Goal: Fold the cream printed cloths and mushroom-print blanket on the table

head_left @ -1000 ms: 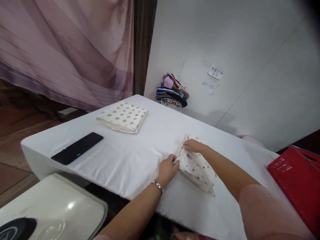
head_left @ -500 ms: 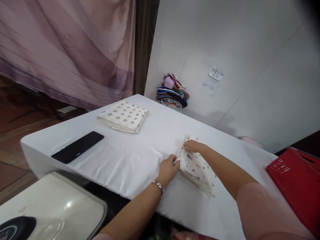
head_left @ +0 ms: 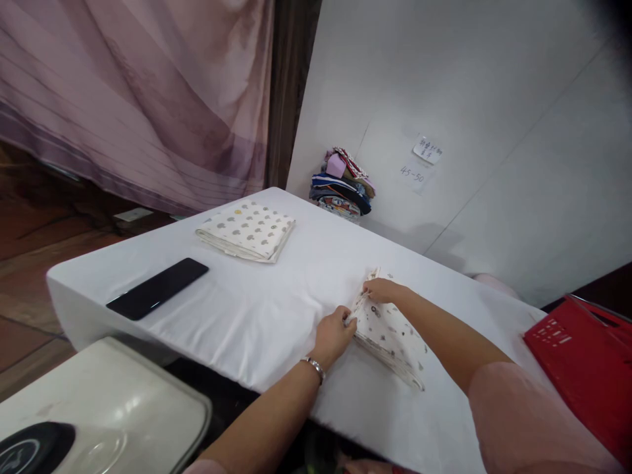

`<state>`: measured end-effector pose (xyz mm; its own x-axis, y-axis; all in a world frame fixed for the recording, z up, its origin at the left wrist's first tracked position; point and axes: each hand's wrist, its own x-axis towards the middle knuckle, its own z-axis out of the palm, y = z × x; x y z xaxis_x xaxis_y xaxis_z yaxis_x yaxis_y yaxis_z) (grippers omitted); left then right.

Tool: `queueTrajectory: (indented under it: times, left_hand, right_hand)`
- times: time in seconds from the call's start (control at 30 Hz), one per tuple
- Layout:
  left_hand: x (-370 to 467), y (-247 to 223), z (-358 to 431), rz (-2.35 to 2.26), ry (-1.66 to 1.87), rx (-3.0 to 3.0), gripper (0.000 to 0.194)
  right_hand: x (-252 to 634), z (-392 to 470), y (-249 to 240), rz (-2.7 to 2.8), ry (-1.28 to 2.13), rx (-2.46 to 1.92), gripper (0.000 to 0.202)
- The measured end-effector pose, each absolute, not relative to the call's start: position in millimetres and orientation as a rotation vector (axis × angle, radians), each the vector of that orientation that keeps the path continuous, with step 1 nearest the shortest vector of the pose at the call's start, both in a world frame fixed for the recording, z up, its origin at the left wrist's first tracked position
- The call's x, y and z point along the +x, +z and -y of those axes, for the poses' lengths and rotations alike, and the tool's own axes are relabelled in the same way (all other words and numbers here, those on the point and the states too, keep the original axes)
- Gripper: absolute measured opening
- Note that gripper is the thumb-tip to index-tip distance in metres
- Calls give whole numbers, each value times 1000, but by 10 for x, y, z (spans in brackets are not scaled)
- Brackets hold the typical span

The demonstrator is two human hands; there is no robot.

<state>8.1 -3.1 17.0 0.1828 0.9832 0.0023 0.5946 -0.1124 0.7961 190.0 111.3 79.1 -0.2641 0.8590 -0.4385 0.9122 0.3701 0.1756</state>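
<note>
A folded white cloth with small grey prints (head_left: 390,336) lies on the white-covered table (head_left: 237,329), its layers showing along the near edge. My left hand (head_left: 333,334), with a silver bracelet at the wrist, pinches the cloth's left edge between thumb and fingers. Just beyond it, my right hand (head_left: 379,289) is closed on the upper left part of the same cloth. Another folded white cloth with grey mushroom-like prints (head_left: 249,229) rests farther back on the left, touched by neither hand.
A black phone (head_left: 158,288) lies at the table's left. Stacked folded clothes (head_left: 342,184) stand against the wall behind. To the right is a red basket (head_left: 577,368); a white lidded appliance (head_left: 118,395) is at lower left. A pink curtain (head_left: 148,85) hangs behind.
The view has shifted very slightly, so the background sits a little farther right. Both hands keep their hold on the cloth, which looks almost the same.
</note>
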Motion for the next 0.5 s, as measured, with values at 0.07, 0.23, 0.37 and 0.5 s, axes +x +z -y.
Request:
queueTrajectory:
  times: [0.07, 0.23, 0.37, 0.5]
  left_hand:
    - [79, 178, 33, -1483, 744, 1796, 23]
    - [71, 202, 38, -1483, 718, 1785, 24]
    - [82, 197, 34, -1491, 723, 1775, 25]
    - [98, 175, 25, -1496, 745, 1757, 28]
  right_hand:
    - [1887, -1108, 787, -2181, -144, 1514, 27]
    - [1876, -1062, 830, -2228, -79, 1492, 15]
    - [1934, -986, 913, -2338, 3, 1494, 16]
    - [1999, -923, 914, -2377, 70, 1552, 19]
